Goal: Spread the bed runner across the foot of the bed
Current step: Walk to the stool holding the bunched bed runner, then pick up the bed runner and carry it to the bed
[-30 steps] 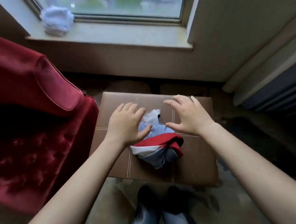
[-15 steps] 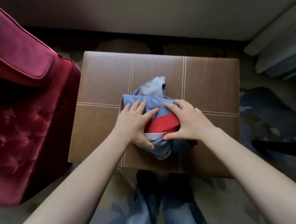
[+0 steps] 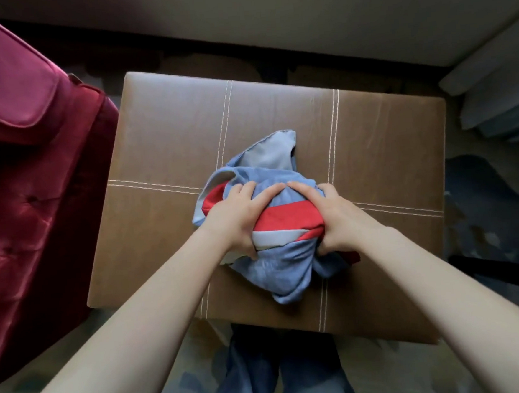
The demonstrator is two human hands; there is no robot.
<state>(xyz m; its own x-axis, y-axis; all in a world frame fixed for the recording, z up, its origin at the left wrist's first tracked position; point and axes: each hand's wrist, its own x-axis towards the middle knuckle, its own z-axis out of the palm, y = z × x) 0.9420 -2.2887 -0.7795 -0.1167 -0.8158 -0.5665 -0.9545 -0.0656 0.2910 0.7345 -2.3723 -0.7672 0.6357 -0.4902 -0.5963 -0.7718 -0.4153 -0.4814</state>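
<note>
The bed runner [image 3: 283,265] is a crumpled bundle of blue, red and pale grey cloth lying on a brown leather ottoman [image 3: 162,148] with white stitching. My left hand [image 3: 238,217] grips the bundle's left side, fingers curled into the fabric. My right hand [image 3: 333,218] grips its right side in the same way. The thumbs nearly meet on top of the bundle. No bed is in view.
A red velvet armchair [image 3: 27,182] stands close against the ottoman's left side. A pale wall [image 3: 270,17] runs along the back, with a curtain or panel [image 3: 496,93] at the right. My legs in jeans [image 3: 279,373] stand at the ottoman's near edge on patterned carpet.
My view has tipped down and closer to the ottoman. Both hands went from hovering open over the bundle to lying on it, and now clench it from either side.
</note>
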